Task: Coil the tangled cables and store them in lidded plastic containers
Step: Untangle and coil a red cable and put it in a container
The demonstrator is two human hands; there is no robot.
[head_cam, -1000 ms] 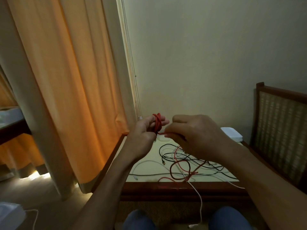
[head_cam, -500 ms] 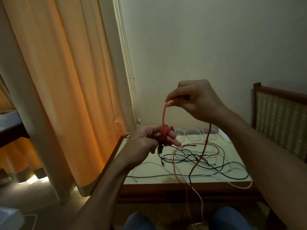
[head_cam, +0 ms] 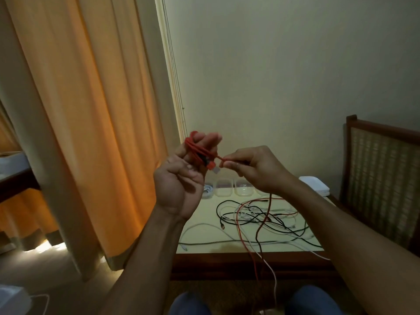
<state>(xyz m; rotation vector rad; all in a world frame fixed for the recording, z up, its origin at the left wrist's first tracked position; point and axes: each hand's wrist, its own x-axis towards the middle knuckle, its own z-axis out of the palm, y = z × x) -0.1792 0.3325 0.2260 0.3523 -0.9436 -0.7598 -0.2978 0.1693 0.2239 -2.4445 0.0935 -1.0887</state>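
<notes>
Above the pale wood-edged table [head_cam: 204, 247], toward its 11 o'clock corner, cable: the thin, round, plastic-sheathed red cable [head_cam: 195, 148] is partly wound in a small coil round your raised fingers. Its red plug with a metal tip [head_cam: 213, 167] hangs at the coil's 5 o'clock.
Left hand [head_cam: 179, 178]: it holds the coil, with the loops round the upper fingers and the lower fingers curled in.
Right hand [head_cam: 256, 169]: thumb and forefinger are pinched on the strand at 3 o'clock of the coil, just beside it.
Free run: from your right hand it drops toward 6 o'clock, across the loose tangle of black, white and red cables [head_cam: 261, 218] and off the table's near edge.
Handling: it is probably light, limp and a little springy, so the loops will likely slacken unless you keep them pinned.
Where to hold: pinch the sheath close to the coil, not the plug.
Snag risk: where the run crosses the tangle, pull gently.
Containers: the clear plastic tubs [head_cam: 223, 189] sit at the table's 12 o'clock, and the stacked white lids [head_cam: 316, 187] at 2 o'clock.
</notes>
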